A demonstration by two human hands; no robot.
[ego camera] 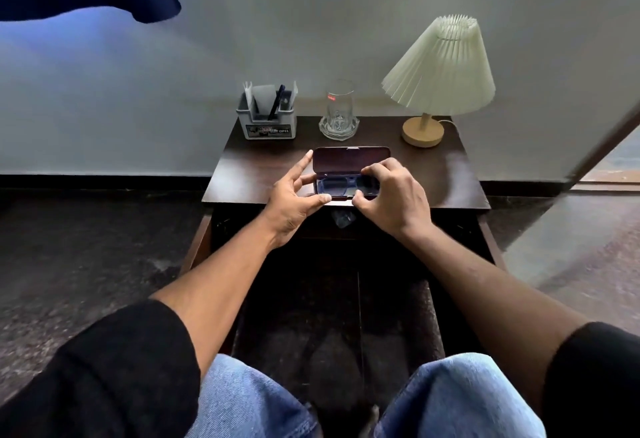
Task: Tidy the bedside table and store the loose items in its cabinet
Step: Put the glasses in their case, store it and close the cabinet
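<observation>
- Glasses case [350, 160] sits open at the near middle of the bedside table [450, 177], glasses [337, 185] inside.
- My right hand [391, 202] pinches the glasses' right end; my left hand [294, 198], fingers spread, steadies the case.
- Closing it and stowing it in the cabinet [346, 257] remain, I judge.
- Far-left organizer [266, 122] reads "OPEL"; the tumbler's [340, 108] red label is unreadable.

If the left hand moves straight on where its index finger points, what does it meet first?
Probably the left hand meets the raised lid of the dark brown glasses case, right beside its fingertip; depth is unclear.
</observation>
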